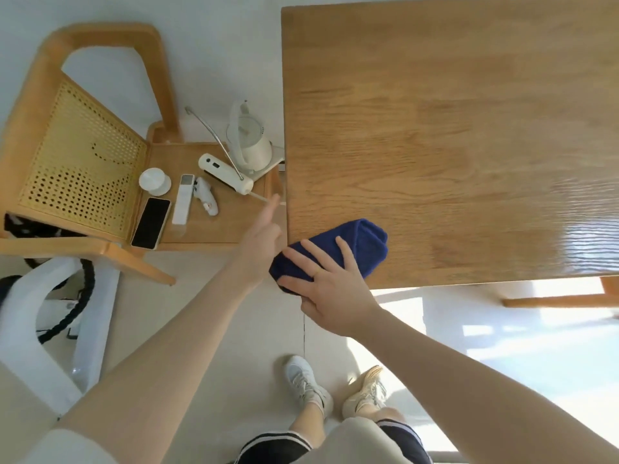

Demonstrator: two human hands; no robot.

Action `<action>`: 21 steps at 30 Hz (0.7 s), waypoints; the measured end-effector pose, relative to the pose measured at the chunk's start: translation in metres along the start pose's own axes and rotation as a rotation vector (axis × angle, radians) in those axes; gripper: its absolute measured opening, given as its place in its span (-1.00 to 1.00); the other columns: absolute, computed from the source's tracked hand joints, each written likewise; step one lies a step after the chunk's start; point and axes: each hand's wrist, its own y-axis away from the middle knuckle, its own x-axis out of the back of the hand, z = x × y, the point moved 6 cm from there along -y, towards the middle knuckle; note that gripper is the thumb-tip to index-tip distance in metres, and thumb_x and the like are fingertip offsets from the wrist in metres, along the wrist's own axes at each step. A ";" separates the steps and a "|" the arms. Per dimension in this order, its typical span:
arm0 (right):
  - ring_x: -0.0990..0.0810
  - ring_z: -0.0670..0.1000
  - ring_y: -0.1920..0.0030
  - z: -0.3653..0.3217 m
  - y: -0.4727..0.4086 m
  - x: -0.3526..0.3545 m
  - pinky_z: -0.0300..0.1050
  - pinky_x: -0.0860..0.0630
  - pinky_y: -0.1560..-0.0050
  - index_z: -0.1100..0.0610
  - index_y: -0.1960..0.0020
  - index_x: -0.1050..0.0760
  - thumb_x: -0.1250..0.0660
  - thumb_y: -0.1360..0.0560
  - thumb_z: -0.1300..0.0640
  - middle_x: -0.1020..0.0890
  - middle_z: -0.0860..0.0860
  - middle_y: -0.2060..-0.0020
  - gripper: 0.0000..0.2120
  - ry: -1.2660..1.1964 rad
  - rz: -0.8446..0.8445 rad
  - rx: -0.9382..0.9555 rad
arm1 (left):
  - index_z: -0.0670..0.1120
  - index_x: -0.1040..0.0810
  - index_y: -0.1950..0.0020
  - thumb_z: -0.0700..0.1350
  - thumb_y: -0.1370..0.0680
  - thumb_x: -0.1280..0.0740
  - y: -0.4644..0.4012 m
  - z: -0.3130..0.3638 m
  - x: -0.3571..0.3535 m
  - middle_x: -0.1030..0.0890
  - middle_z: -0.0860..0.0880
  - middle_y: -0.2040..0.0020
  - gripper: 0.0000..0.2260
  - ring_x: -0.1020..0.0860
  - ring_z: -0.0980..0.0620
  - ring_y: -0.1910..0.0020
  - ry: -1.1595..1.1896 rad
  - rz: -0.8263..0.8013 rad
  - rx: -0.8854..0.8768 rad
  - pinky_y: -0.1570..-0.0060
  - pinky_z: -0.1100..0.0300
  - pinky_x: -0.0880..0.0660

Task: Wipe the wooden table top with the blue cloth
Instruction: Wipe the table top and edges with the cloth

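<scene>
1. Closest in: two white sneakers (310, 383) on the tiled floor (214, 313), both bare arms reaching forward over them.
2. Right hand (330, 289) lies flat on the cloth (355, 249), fingers straight and spread, pressing it down rather than gripping it.
3. The cloth is dark blue, folded into a longish bundle at the desk's near-left corner. Its long axis runs diagonally, the near end hanging off the corner under the hand, the far end pointing up and right onto the desk (452, 128).
4. Left hand (264, 229) is just beside the desk's left edge, holding nothing, fingers stretched out loosely. Can't tell if it touches the edge.
5. Further left, a wooden chair (83, 155) with a cane back has stuff on its seat: a phone (150, 222) face up, a white remote (182, 199), a round white lid-like thing (154, 182) and a white kettle (249, 139) on its base. No readable writing on any of it.
</scene>
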 end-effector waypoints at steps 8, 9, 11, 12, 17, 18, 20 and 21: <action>-0.32 0.10 -0.40 0.031 -0.012 0.006 0.25 -0.10 -0.37 -0.13 -0.29 -0.44 -0.07 -0.45 -0.03 -0.40 0.00 -0.38 -0.56 -0.008 0.066 -0.110 | 0.12 -0.33 -0.35 -0.14 -0.66 0.03 0.010 -0.006 0.002 -0.40 0.26 -0.26 -0.68 -0.35 0.42 -0.21 -0.052 0.198 -0.022 -0.25 0.32 -0.23; -0.32 0.11 -0.40 0.040 -0.005 0.008 0.24 -0.10 -0.37 -0.10 -0.31 -0.43 -0.06 -0.44 -0.01 -0.40 0.02 -0.39 -0.54 -0.023 0.095 -0.240 | 0.02 -0.25 -0.46 -0.09 -0.67 0.02 0.008 -0.009 0.003 -0.31 0.15 -0.41 -0.65 -0.25 0.29 -0.37 -0.115 0.243 -0.011 -0.36 0.26 -0.16; -0.30 0.11 -0.42 0.065 0.018 0.013 0.25 -0.09 -0.37 -0.08 -0.35 -0.40 -0.04 -0.45 0.00 -0.37 0.04 -0.41 -0.52 -0.038 0.132 -0.432 | -0.04 -0.14 -0.52 -0.06 -0.66 0.01 0.006 -0.008 -0.002 -0.15 0.04 -0.53 -0.59 -0.06 0.14 -0.50 -0.266 0.234 -0.079 -0.45 0.19 -0.01; -0.27 0.11 -0.44 0.080 0.032 0.016 0.25 -0.07 -0.38 -0.08 -0.37 -0.37 -0.02 -0.46 0.00 -0.34 0.04 -0.43 -0.50 -0.032 0.136 -0.499 | -0.04 -0.14 -0.52 -0.07 -0.66 0.00 0.005 -0.006 -0.008 -0.12 0.02 -0.54 -0.59 -0.01 0.13 -0.51 -0.352 0.198 -0.137 -0.47 0.17 0.03; -0.02 0.07 -0.51 0.138 0.073 0.028 0.24 0.15 -0.42 -0.09 -0.46 -0.19 0.01 -0.50 0.03 -0.12 0.01 -0.51 -0.48 -0.055 0.133 -0.961 | -0.09 0.00 -0.54 0.03 -0.60 -0.17 0.007 0.002 -0.051 0.12 -0.06 -0.56 -0.41 0.16 -0.03 -0.53 -0.913 -0.033 -0.306 -0.48 0.05 0.14; 0.01 0.08 -0.51 0.132 0.071 0.027 0.24 0.16 -0.42 -0.07 -0.47 -0.16 0.01 -0.52 0.04 -0.09 0.02 -0.52 -0.49 -0.063 0.132 -0.996 | -0.09 0.05 -0.55 0.14 -0.56 -0.20 0.009 0.000 -0.059 0.14 -0.05 -0.56 -0.31 0.17 -0.04 -0.53 -0.993 -0.072 -0.300 -0.47 0.04 0.13; -0.01 0.11 -0.51 0.103 0.062 0.020 0.25 0.12 -0.42 -0.06 -0.47 -0.18 0.06 -0.50 0.03 -0.12 0.05 -0.51 -0.47 -0.071 0.136 -0.911 | -0.10 0.09 -0.55 0.31 -0.46 -0.22 0.011 -0.007 -0.068 0.16 -0.08 -0.56 -0.14 0.15 -0.06 -0.53 -1.103 -0.096 -0.281 -0.47 0.03 0.11; -0.06 0.12 -0.50 0.084 0.056 0.017 0.26 0.08 -0.42 -0.05 -0.45 -0.22 0.08 -0.47 0.02 -0.17 0.06 -0.50 -0.45 -0.060 0.129 -0.809 | -0.11 0.10 -0.55 0.34 -0.44 -0.21 0.011 -0.008 -0.069 0.16 -0.09 -0.56 -0.12 0.14 -0.07 -0.53 -1.154 -0.082 -0.288 -0.47 0.02 0.11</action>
